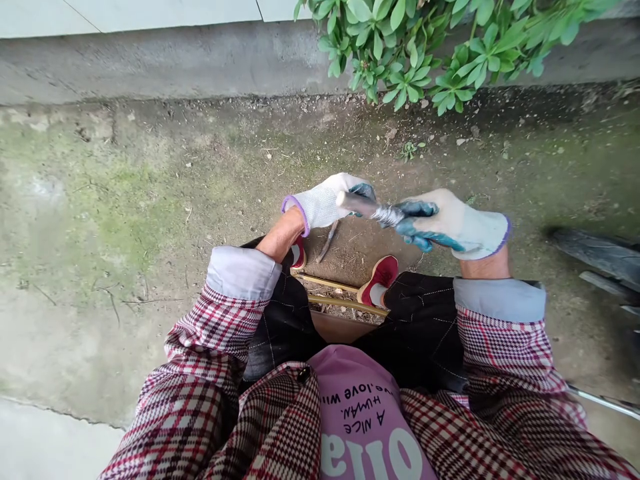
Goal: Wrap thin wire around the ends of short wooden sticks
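Observation:
Both my hands wear white knit gloves with blue-dipped fingers. My left hand [325, 203] closes around one part of a short grey metal rod [361, 204], and my right hand [440, 223] grips it further along. A band of silvery wrapping [387, 215] circles the rod between my hands. Below my left hand, a thin dark stick [327, 241] lies on the dirt. My red shoes [381, 280] are close together beneath my hands.
Thin wooden slats [340, 293] lie between my black-trousered knees. Mossy concrete ground [125, 200] spreads ahead, and a leafy green plant [415, 60] hangs by a low wall at the top. A dark curved object [595, 257] and a metal bar [605, 401] sit at the right.

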`<act>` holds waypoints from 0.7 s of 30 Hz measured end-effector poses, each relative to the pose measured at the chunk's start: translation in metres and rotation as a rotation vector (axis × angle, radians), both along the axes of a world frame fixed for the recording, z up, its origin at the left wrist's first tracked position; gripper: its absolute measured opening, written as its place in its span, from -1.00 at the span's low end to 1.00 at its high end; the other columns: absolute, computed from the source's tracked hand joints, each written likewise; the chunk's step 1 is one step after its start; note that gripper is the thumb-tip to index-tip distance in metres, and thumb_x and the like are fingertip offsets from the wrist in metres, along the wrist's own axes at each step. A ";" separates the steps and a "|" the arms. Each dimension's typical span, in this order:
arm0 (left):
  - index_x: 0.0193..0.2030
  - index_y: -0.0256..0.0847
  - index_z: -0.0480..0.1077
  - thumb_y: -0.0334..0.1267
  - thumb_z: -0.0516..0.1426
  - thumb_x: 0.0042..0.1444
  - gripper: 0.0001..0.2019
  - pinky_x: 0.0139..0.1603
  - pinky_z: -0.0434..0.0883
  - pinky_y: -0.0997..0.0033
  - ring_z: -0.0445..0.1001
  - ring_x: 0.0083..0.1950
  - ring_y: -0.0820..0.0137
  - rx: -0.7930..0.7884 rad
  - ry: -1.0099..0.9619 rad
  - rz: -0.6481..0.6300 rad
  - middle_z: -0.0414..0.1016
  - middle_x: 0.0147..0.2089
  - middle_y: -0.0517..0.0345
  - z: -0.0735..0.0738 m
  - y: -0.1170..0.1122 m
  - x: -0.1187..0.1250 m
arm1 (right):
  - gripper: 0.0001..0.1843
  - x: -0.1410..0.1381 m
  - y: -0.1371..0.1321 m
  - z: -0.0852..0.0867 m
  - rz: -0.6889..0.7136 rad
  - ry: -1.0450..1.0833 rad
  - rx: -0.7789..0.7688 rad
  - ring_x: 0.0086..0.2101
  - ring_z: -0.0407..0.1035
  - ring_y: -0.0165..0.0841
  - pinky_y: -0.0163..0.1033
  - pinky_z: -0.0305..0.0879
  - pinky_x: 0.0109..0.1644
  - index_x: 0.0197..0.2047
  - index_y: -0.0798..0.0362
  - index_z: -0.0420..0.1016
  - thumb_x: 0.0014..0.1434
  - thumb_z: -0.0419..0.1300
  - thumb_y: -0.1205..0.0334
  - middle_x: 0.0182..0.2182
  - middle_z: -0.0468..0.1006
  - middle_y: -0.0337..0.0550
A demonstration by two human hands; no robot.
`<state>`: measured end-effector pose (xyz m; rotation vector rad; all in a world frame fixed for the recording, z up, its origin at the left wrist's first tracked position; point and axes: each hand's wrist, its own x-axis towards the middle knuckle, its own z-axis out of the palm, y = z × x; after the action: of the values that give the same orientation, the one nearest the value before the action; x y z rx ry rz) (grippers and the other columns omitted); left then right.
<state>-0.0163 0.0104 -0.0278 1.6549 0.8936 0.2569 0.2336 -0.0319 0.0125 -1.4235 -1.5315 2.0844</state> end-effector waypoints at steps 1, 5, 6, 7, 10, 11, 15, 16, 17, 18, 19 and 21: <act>-0.25 -0.22 0.56 -0.41 0.15 0.09 -0.84 -0.08 0.45 0.31 0.43 -0.23 0.41 0.008 0.026 -0.008 0.66 -0.21 0.15 0.001 0.001 -0.001 | -0.59 -0.001 0.001 -0.001 0.050 -0.038 0.003 -0.61 0.27 -0.46 -0.31 0.22 -0.59 -0.35 0.01 0.58 -0.01 0.51 -0.13 -0.57 0.47 -0.28; -0.23 -0.25 0.58 -0.38 0.13 0.12 -0.82 -0.09 0.40 0.33 0.38 -0.26 0.43 0.072 0.176 0.046 0.65 -0.30 0.20 0.010 0.002 -0.003 | -0.61 -0.006 0.001 -0.003 0.184 -0.105 0.023 -0.60 0.23 -0.50 -0.33 0.13 -0.55 -0.40 0.05 0.56 0.04 0.46 -0.11 -0.59 0.43 -0.34; -0.21 -0.24 0.58 -0.36 0.13 0.14 -0.82 -0.09 0.40 0.35 0.38 -0.25 0.43 0.074 0.178 0.050 0.65 -0.31 0.21 0.012 0.002 -0.002 | -0.62 -0.008 0.000 -0.004 0.217 -0.106 0.030 -0.59 0.22 -0.50 -0.33 0.11 -0.54 -0.39 0.05 0.56 0.05 0.45 -0.11 -0.59 0.43 -0.34; -0.20 -0.24 0.58 -0.34 0.13 0.15 -0.81 -0.09 0.39 0.36 0.38 -0.24 0.42 0.069 0.171 0.043 0.65 -0.32 0.21 0.014 0.001 -0.002 | -0.62 -0.010 -0.001 -0.005 0.254 -0.107 0.039 -0.58 0.22 -0.50 -0.32 0.10 -0.52 -0.40 0.05 0.55 0.06 0.44 -0.10 -0.59 0.42 -0.35; -0.17 -0.23 0.60 -0.31 0.13 0.16 -0.79 -0.08 0.39 0.35 0.38 -0.22 0.41 0.046 0.162 0.001 0.64 -0.34 0.22 0.016 -0.003 0.000 | -0.66 -0.018 -0.003 -0.015 0.396 -0.176 0.093 -0.56 0.21 -0.47 -0.29 0.08 -0.47 -0.44 0.03 0.51 0.13 0.38 -0.06 -0.59 0.40 -0.35; -0.16 -0.23 0.60 -0.31 0.12 0.16 -0.78 -0.07 0.38 0.33 0.38 -0.22 0.40 0.045 0.169 -0.010 0.65 -0.34 0.21 0.016 -0.004 0.001 | -0.68 -0.020 -0.004 -0.019 0.441 -0.249 0.128 -0.56 0.21 -0.46 -0.27 0.07 -0.46 -0.46 0.02 0.48 0.16 0.35 -0.02 -0.60 0.39 -0.35; -0.18 -0.23 0.61 -0.30 0.13 0.15 -0.78 -0.05 0.38 0.31 0.36 -0.21 0.39 0.064 0.206 -0.004 0.65 -0.35 0.21 0.010 -0.005 0.002 | -0.75 -0.023 0.003 -0.036 0.482 -0.675 0.325 -0.48 0.31 -0.32 -0.18 0.09 -0.40 -0.45 -0.01 0.48 0.19 0.31 0.06 -0.53 0.48 -0.21; -0.19 -0.22 0.60 -0.29 0.14 0.16 -0.79 -0.06 0.38 0.32 0.35 -0.22 0.40 0.069 0.205 0.008 0.64 -0.38 0.23 0.008 -0.005 0.002 | -0.76 -0.021 0.007 -0.037 0.450 -0.750 0.367 -0.45 0.33 -0.28 -0.15 0.10 -0.38 -0.42 -0.01 0.50 0.21 0.30 0.05 -0.49 0.51 -0.16; -0.19 -0.21 0.60 -0.29 0.14 0.16 -0.81 -0.07 0.39 0.33 0.34 -0.23 0.41 0.069 0.193 0.021 0.63 -0.40 0.24 0.007 -0.005 0.002 | -0.76 -0.018 0.010 -0.037 0.403 -0.803 0.404 -0.42 0.35 -0.25 -0.13 0.11 -0.36 -0.40 -0.01 0.50 0.22 0.28 0.04 -0.45 0.53 -0.11; -0.18 -0.20 0.59 -0.29 0.14 0.17 -0.81 -0.08 0.40 0.35 0.35 -0.24 0.41 0.061 0.173 0.036 0.62 -0.41 0.25 0.006 -0.005 0.002 | -0.76 -0.015 0.013 -0.036 0.341 -0.834 0.432 -0.40 0.36 -0.22 -0.12 0.12 -0.35 -0.38 -0.01 0.50 0.24 0.27 0.04 -0.43 0.54 -0.08; -0.17 -0.20 0.59 -0.30 0.14 0.17 -0.81 -0.09 0.41 0.36 0.36 -0.24 0.42 0.045 0.145 0.052 0.62 -0.40 0.25 0.006 -0.004 0.002 | -0.76 -0.012 0.015 -0.034 0.262 -0.847 0.451 -0.39 0.36 -0.21 -0.11 0.13 -0.34 -0.37 -0.02 0.49 0.25 0.26 0.03 -0.43 0.53 -0.07; -0.15 -0.23 0.59 -0.32 0.13 0.17 -0.79 -0.10 0.44 0.36 0.42 -0.22 0.41 -0.016 0.078 0.071 0.66 -0.33 0.18 0.008 -0.005 0.003 | -0.75 -0.007 0.017 -0.028 0.042 -0.778 0.447 -0.42 0.33 -0.25 -0.13 0.15 -0.37 -0.35 -0.03 0.48 0.26 0.27 0.00 -0.47 0.50 -0.10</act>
<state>-0.0132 0.0054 -0.0201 1.6292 1.0119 0.2350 0.2266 -0.0154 -0.0154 -2.1188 -2.1072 1.0914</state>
